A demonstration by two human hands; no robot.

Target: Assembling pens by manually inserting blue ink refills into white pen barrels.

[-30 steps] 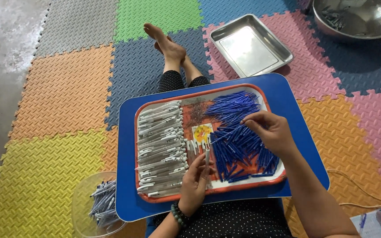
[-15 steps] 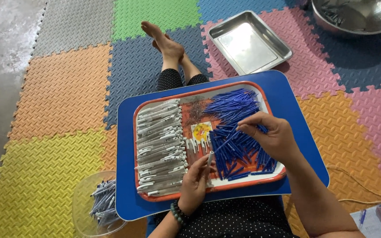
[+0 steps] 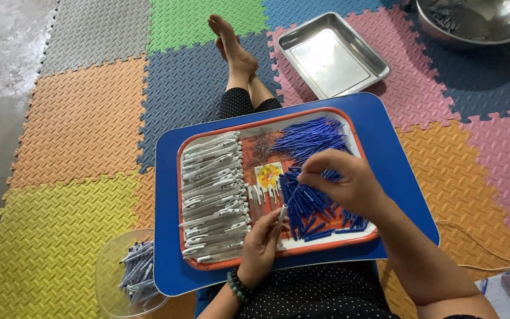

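I sit on a floor of interlocking foam mats, their pebbled squares in orange, yellow, green, grey and pink, with a smooth blue lap tray across my legs and, on it, an orange-rimmed tray of pen parts. At one o'clock beyond the lap tray lies a shiny steel pan, rectangular and bare inside; at two o'clock, the rim of a round steel bowl; at seven o'clock, a clear plastic tub with finished pens in it. On the tray, slim white pen barrels lie in a neat stack at nine o'clock, and thin blue refills sprawl in a loose heap at three o'clock. My right hand hovers over that heap, fingers pinched narrow as if on a single refill, though I cannot tell whether one is caught. My left hand, at six o'clock, is closed around one white barrel, its open end tilted up toward the heap. Done well, I judge, this means lifting one refill only and keeping the barrel steady and angled to meet it.
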